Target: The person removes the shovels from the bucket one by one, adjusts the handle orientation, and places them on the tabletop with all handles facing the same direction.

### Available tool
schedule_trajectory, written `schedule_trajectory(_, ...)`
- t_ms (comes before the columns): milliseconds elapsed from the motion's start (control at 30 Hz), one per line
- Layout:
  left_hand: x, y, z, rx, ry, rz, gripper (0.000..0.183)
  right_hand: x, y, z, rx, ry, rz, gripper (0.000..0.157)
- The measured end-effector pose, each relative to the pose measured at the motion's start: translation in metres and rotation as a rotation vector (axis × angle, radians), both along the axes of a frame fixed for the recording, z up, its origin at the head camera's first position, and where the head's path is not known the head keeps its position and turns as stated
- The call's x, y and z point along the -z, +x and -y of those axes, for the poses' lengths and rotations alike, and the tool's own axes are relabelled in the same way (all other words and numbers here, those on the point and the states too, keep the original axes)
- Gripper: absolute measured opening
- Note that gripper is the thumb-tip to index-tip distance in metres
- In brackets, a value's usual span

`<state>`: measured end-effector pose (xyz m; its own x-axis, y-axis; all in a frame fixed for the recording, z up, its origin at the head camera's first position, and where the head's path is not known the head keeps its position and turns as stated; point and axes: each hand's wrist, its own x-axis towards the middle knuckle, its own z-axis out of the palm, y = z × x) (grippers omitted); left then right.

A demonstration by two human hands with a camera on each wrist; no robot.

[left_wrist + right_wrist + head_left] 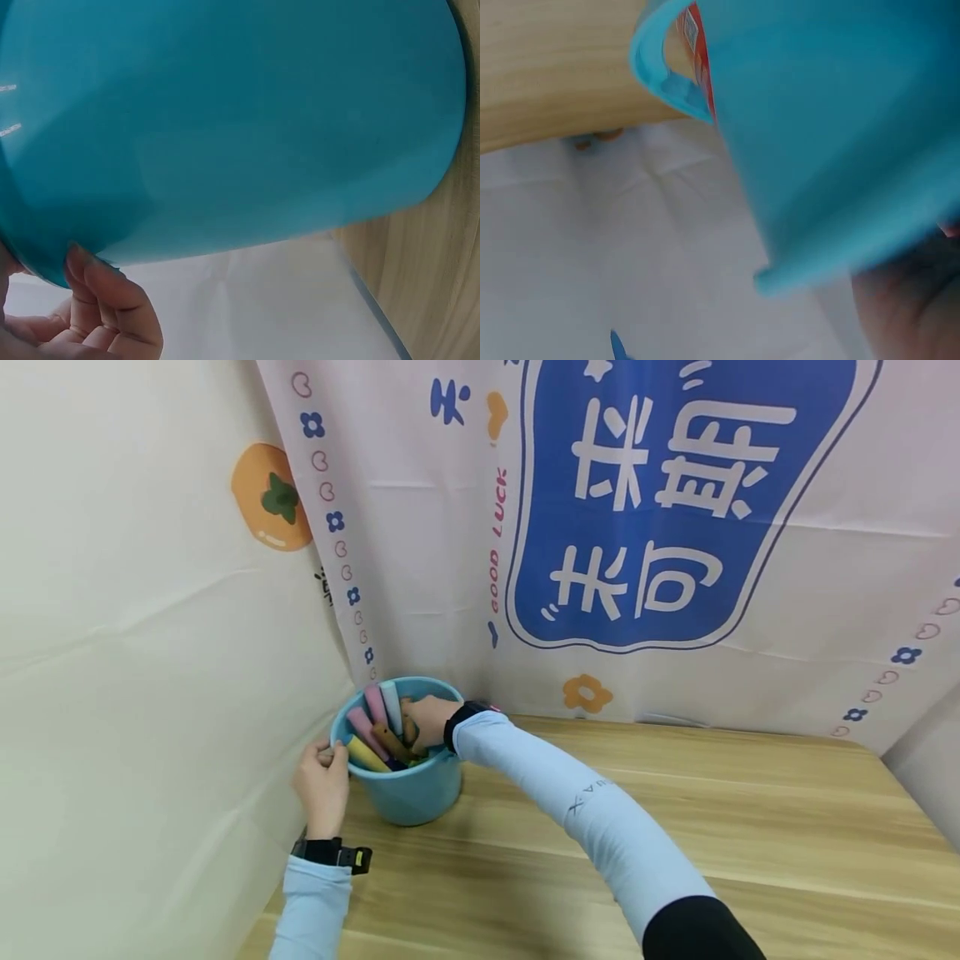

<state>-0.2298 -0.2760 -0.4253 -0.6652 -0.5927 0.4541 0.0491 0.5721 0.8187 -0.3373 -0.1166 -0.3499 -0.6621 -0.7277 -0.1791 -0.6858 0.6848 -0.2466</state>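
Note:
A light blue plastic bucket [408,797] stands on the wooden table, in the corner by the wall coverings. At its near left edge my left hand [322,785] pinches the rim between thumb and fingers; the left wrist view shows those fingers [112,300] at the rim. Over the far right rim, my right hand [431,720] reaches down inside, beside a brown handle-like piece [408,727]. Its fingertips are partly hidden among the contents, and I cannot tell whether they hold anything. Pink pieces [362,725], a pale blue one [392,706] and a yellow one [366,755] poke up there.
A loop handle [651,64] juts from the bucket's side, with a red printed item [696,41] behind it. Plain white covering [150,652] rises close on the left. Behind hangs a printed cloth [450,568]. The wooden tabletop [675,810] extends to the right.

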Motion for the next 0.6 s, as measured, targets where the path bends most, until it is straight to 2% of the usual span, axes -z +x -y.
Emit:
schedule_trajectory(167, 0.003, -0.002, -0.001, 0.000, 0.019, -0.006, 0.024, 0.025, -0.007, 0.012, -0.056, 0.047, 0.021, 0.051)
schedule_trajectory(333, 0.005, -0.003, -0.003, 0.005, 0.039, -0.006, 0.024, 0.046, -0.016, 0.021, -0.048, 0.075, 0.044, 0.038)
schedule_trajectory(433, 0.005, -0.004, -0.002, 0.001, 0.049, -0.005, 0.025, 0.051, -0.021, 0.026, -0.042, 0.011, 0.053, 0.035)
schedule_trajectory(500, 0.005, -0.004, -0.001, -0.005, 0.056, -0.005, 0.024, 0.051, -0.022, 0.027, -0.064, -0.040, 0.074, 0.033)
schedule_trajectory(600, 0.004, -0.004, 0.000, -0.002, 0.064, -0.009, 0.024, 0.048, -0.020, 0.028, -0.104, -0.059, 0.087, 0.027)
